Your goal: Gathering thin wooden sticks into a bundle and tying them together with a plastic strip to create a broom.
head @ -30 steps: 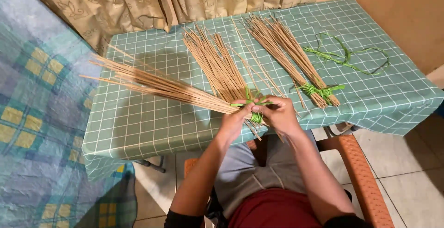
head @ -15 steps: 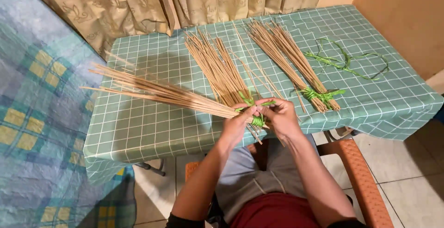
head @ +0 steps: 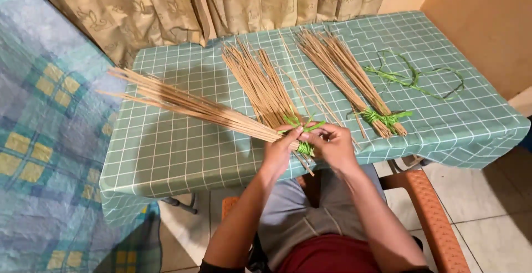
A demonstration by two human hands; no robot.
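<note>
My left hand (head: 281,146) grips the butt end of a bundle of thin tan sticks (head: 188,105) that fans out to the left above the table. My right hand (head: 331,143) pinches a green strip (head: 303,147) wound around that same end. Both hands meet at the table's near edge. Behind them lies a loose pile of sticks (head: 260,83). To the right rests a bundle tied with green strip (head: 354,82).
The table wears a green checked cloth (head: 183,156). Loose green strips (head: 413,78) lie at its far right. Beige curtains (head: 221,1) hang behind. A patterned blue bedspread (head: 44,140) is at left, an orange chair arm (head: 429,212) at lower right.
The held bundle has risen slightly and swung toward the left. My hands stayed together at its end, working the green strip.
</note>
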